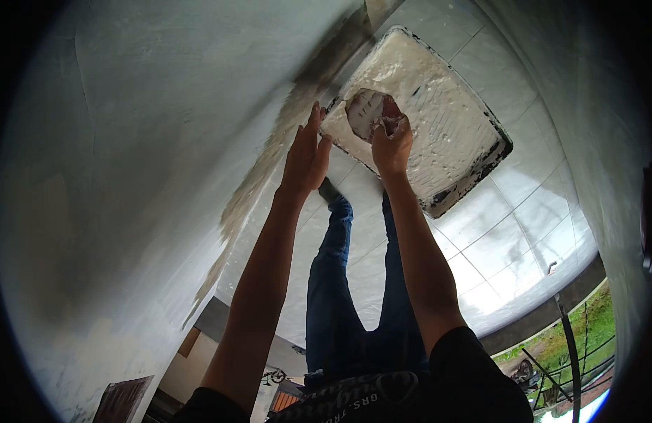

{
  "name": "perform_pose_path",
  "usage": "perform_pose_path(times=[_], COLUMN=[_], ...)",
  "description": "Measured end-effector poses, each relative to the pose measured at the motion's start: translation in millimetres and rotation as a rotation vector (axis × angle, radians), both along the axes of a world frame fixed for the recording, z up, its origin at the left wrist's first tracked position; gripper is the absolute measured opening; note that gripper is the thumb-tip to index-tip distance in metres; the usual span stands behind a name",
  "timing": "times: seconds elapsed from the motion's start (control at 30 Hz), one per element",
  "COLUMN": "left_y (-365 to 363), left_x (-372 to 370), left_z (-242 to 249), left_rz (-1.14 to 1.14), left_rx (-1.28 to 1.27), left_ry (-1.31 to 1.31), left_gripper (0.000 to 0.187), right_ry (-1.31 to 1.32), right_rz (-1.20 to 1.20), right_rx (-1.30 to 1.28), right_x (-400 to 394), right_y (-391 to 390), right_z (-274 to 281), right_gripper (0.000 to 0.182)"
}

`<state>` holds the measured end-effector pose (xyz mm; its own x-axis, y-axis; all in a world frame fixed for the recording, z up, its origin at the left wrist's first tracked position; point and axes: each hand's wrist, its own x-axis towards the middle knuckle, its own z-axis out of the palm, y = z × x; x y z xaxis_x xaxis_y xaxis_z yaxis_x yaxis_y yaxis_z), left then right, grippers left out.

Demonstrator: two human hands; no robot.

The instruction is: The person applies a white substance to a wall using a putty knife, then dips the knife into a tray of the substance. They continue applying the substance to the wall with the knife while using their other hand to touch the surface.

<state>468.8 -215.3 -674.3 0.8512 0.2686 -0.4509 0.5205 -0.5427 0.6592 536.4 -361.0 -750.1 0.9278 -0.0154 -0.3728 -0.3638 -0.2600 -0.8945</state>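
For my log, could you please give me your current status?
Right hand gripping flat, brown, paste-smeared tool. Left hand open beside black rectangular tray, contact unclear. Tray spread with lumpy cream-coloured paste. Nothing visibly in the way.

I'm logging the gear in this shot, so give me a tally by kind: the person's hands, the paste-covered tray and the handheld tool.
Hands: 2, the left hand and the right hand
Trays: 1, the paste-covered tray
Handheld tools: 1, the rounded tool in the right hand
Total: 4
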Motion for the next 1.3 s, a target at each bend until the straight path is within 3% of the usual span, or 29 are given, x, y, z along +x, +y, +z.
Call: perform_pose_path(times=[0.23,0.7,0.9,1.3], left_y=[-12,-13,-14,-15], left_x=[9,19,21,21], left_z=[-7,-12,-9,-9], left_rz=[-0.023,-0.035,-0.005,0.019], left_rx=[-0.016,0.032,0.002,-0.016], left_ry=[-0.080,-0.134,-0.103,-0.096], left_gripper=[0.068,0.070,0.071,0.066], right_ry=[-0.140,-0.066,-0.074,-0.178], right_rz=[0.003,0.086,0.075,0.075], right_rx=[-0.213,-0.139,-0.041,0.137], right_x=[43,51,42,21], right_y=[0,10,6,3], right_z=[-7,-16,-47,-27], right_gripper=[0.018,0.019,0.020,0.026])
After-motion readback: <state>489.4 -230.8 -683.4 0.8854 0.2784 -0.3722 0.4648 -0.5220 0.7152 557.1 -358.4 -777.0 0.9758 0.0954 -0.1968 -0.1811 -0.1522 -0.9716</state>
